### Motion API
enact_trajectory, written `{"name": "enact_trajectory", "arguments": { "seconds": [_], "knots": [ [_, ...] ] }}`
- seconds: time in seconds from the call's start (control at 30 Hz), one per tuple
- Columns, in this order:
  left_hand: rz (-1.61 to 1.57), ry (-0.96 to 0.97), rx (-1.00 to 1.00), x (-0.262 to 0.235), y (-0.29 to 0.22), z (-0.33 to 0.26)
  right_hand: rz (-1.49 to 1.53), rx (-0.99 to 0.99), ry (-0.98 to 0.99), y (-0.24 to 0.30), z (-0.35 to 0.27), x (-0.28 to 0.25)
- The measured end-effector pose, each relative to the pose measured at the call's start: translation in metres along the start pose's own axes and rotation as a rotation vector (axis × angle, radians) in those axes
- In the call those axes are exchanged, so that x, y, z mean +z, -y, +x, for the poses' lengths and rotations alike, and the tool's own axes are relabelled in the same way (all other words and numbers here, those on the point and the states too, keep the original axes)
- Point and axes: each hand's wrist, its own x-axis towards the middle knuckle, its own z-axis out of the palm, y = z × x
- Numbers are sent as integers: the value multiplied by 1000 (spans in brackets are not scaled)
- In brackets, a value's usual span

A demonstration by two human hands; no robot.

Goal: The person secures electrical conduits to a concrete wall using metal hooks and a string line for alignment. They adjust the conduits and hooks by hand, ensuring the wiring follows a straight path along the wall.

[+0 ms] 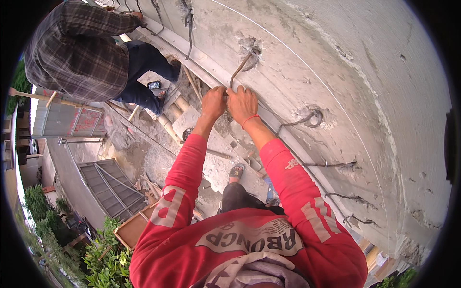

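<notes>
My left hand [214, 102] and my right hand [242, 102] are side by side at the edge of a concrete wall. Fingers of both are closed round a long thin steel rod [297, 157] that runs along a pale ledge. Between them the lower end of a bent rebar hook [240, 68] comes down from the wall and meets the rod. My fingertips hide the contact point, so any small wire there cannot be made out. A red band [250, 118] circles my right wrist.
Several more rebar hooks [314, 117] stick out along the concrete wall [336, 53], crossed by a white string [307, 62]. A co-worker in a plaid shirt [79, 57] stands at left, a hand on the ledge. Bamboo poles [169, 127], rubble and a metal gate [111, 187] are below.
</notes>
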Motion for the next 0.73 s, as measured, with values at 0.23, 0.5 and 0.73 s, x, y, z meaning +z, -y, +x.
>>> {"name": "enact_trajectory", "arguments": {
  "seconds": [0.23,0.5,0.73],
  "knots": [
    [-52,-127,-88,8,-9,-12,-81,-6,-26,6,4,6],
    [126,-93,36,17,1,-9,-39,39,-20,13,4,-1],
    [325,16,276,8,28,-4,-72,69,26,16,6,0]
  ]
}}
